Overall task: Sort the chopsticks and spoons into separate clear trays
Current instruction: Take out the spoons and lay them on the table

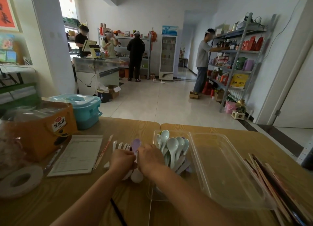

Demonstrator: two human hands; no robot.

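On the tabletop (64,202), loose spoons (136,145) are being gripped in curled fingers of left hand (122,159) and right hand (150,158) beside the part-filled spoon tray (179,131); chopsticks (271,180) are being left unsorted by the empty tray (227,171).

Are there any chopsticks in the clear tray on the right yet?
No, the right clear tray shows nothing inside; the chopsticks lie outside it, to its right.

a pale wooden table (264,146), two tops butted together. at its left lie a tape roll (20,180), an orange box (42,129), a blue tub (86,110) and a paper form (76,155), with a wrapped chopstick pair (104,151) just beside it. in the middle two clear trays touch: the left tray (171,131) holds spoons (172,146), and the right tray (228,171) is beside it. loose chopsticks (274,180) lie at the right edge.
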